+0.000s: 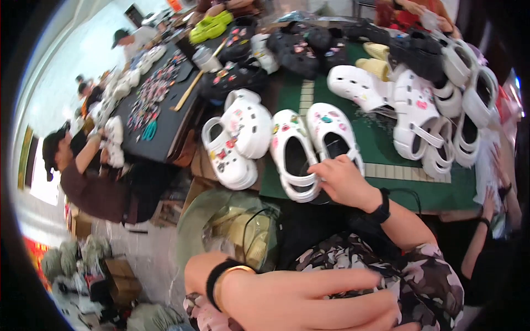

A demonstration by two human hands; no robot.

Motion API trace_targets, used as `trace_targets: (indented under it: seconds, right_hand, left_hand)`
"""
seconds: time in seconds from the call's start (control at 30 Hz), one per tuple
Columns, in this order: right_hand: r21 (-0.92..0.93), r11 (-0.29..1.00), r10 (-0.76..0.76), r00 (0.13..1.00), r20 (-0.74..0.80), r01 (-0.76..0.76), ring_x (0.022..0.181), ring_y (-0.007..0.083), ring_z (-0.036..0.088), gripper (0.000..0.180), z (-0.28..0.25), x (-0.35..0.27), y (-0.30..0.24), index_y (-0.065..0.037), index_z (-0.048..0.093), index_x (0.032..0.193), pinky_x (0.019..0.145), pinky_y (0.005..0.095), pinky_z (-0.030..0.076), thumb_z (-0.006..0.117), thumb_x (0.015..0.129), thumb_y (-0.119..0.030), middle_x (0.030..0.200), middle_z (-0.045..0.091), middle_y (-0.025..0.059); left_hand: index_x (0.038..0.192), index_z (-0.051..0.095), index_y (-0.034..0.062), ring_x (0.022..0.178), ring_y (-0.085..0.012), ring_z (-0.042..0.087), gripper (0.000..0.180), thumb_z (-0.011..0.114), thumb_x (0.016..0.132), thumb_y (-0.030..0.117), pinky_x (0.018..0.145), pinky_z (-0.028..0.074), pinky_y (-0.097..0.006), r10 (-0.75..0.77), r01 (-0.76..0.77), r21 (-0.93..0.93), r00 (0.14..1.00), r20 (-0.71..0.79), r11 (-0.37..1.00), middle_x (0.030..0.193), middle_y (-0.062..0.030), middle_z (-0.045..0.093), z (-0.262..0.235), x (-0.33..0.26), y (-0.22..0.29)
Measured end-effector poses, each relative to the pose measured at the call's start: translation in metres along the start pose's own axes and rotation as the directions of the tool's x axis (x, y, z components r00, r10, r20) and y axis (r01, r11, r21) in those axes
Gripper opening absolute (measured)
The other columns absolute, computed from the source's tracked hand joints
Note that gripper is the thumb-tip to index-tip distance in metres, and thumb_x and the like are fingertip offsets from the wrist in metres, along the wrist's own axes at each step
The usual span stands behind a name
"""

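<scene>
1. Two hands show: the left hand (309, 300) lies nearest the camera, fingers stretched flat and relaxed over the patterned lap, holding nothing.
2. Just beyond it, the right hand (343, 181) curls over the heel ends of a pair of white clogs (312, 146) with coloured charms, fingers pressing the near strap; whether they fully close on it cannot be told.
3. The pair sits at the near edge of the green mat (386, 149); a careless tug could likely slide one clog off into the lap.
4. Left of that hand, two more white clogs (237, 140) overlap.
5. Farther off, black clogs (303, 49) crowd behind; a wide reach might knock them.
</scene>
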State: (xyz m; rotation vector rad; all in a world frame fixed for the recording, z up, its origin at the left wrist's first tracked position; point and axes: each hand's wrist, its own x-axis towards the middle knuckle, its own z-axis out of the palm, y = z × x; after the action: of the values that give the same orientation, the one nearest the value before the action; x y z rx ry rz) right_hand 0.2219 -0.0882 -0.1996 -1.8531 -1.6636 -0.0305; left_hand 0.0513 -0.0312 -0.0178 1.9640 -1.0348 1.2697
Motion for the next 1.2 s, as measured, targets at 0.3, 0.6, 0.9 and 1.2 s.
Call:
trace_targets:
  seconds: [0.3,0.6,0.9,1.2]
  right_hand:
    - [0.062,0.991,0.125,0.989,-0.083,-0.120,0.075,0.0312,0.063,0.020,-0.061,-0.020,-0.006,-0.009,0.059,0.098,0.065,0.0405,0.051,0.061,0.078,-0.007,0.085,0.058,0.0086]
    - [-0.002,0.881,0.456,0.851,-0.262,-0.473,0.073,0.0226,0.066,0.031,-0.269,-0.142,-0.069,-0.007,0.065,0.089,0.067,0.0343,0.053,0.082,0.064,-0.015,0.081,0.065,0.0097]
    - [-0.123,0.848,0.035,0.286,-0.958,-0.515,0.084,0.0056,0.059,0.017,-0.392,-0.245,-0.027,-0.001,0.060,0.103,0.074,0.0193,0.047,0.065,0.087,0.001,0.093,0.063,-0.0010]
    - [-0.151,0.306,0.633,0.319,-0.705,-0.940,0.079,0.0310,0.061,0.026,-0.372,-0.414,0.215,0.001,0.061,0.107,0.074,0.0402,0.048,0.058,0.083,-0.010,0.084,0.063,0.0192]
  left_hand:
    - [0.131,0.051,-0.0003,0.107,-0.0299,0.056,0.048,0.063,0.086,0.012,0.092,0.045,-0.038,-0.888,0.760,0.522,0.459,-0.009,0.388,0.118,-0.0169,0.056,-0.111,-0.125,-0.129]
    - [0.138,0.043,0.0001,0.115,-0.0420,0.056,0.057,0.058,0.092,0.030,0.096,0.043,-0.043,-0.991,0.763,0.646,0.098,-0.092,0.016,0.127,-0.0270,0.057,-0.164,-0.251,-0.200]
    - [0.134,0.048,-0.0020,0.103,-0.0398,0.062,0.058,0.060,0.090,0.033,0.090,0.047,-0.043,-0.923,0.775,0.612,0.336,-0.188,0.157,0.111,-0.0240,0.065,-0.142,-0.248,-0.238]
    - [0.113,0.057,0.0031,0.098,-0.0397,0.065,0.048,0.066,0.078,0.036,0.083,0.050,-0.045,-0.982,0.567,0.813,0.189,0.028,0.132,0.103,-0.0233,0.067,-0.122,-0.219,-0.232]
